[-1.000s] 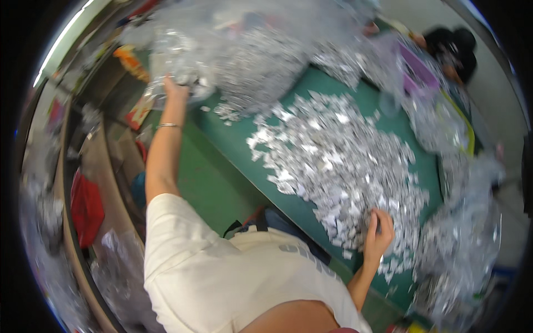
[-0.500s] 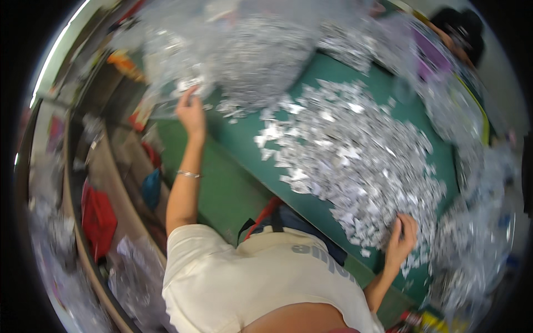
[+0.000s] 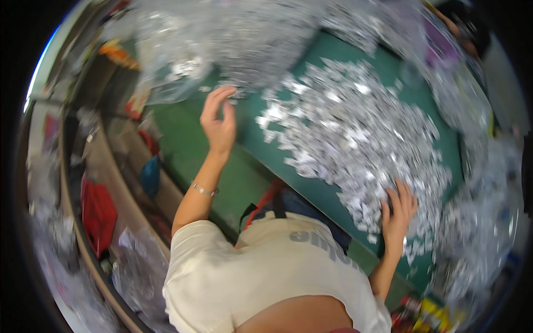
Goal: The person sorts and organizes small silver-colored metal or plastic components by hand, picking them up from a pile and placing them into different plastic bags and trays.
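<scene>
Across the green desk [image 3: 338, 50], my left hand [image 3: 220, 123] has left the clear bag [image 3: 182, 67] and nears stray pieces [image 3: 240, 93], thumb and fingers parted; my right hand [image 3: 397, 213] spreads over the silvery pile [image 3: 344, 127], putting both by loose pieces.

Head-worn fisheye — looking down, near, over green table [image 3: 252, 133]
</scene>
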`<state>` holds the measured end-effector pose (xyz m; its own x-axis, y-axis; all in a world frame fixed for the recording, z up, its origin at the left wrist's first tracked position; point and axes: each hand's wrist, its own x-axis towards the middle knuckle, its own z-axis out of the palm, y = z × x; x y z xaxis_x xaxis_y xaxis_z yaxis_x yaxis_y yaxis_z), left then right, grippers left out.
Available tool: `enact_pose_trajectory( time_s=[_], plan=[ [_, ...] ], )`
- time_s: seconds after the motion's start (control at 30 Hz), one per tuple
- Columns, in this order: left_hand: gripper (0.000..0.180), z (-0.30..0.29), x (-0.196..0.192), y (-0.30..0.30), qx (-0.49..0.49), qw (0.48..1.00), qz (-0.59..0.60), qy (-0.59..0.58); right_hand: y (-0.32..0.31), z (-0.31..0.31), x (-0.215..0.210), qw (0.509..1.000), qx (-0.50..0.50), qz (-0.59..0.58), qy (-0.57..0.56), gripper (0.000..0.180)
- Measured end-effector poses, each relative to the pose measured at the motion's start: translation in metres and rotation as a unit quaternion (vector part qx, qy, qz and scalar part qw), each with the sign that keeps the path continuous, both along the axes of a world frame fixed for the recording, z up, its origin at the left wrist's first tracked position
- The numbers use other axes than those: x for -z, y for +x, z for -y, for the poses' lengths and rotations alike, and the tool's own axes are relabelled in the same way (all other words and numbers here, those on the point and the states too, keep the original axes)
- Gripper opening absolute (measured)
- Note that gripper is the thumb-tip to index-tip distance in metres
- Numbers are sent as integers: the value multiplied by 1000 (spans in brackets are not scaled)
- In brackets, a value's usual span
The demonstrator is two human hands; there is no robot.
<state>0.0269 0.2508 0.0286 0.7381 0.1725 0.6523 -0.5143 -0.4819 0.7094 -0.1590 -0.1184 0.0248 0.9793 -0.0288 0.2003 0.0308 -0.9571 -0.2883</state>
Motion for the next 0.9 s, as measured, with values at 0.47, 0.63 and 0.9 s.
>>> enact_pose_trajectory(
  time_s=[0.47, 0.63, 0.9],
  plan=[
    [36, 195, -4, -69, 477, 839, -100, 241, -60, 30, -2, 991, 93, 80, 47, 29],
    [49, 229, 12, -92, 486, 770, -58, 410, -92, 48, 9, 925, 266, 192, 190, 23],
    [46, 219, 16, -108, 472, 748, -42, 465, -95, 44, 11, 941, 305, 125, 72, 41]
  ],
)
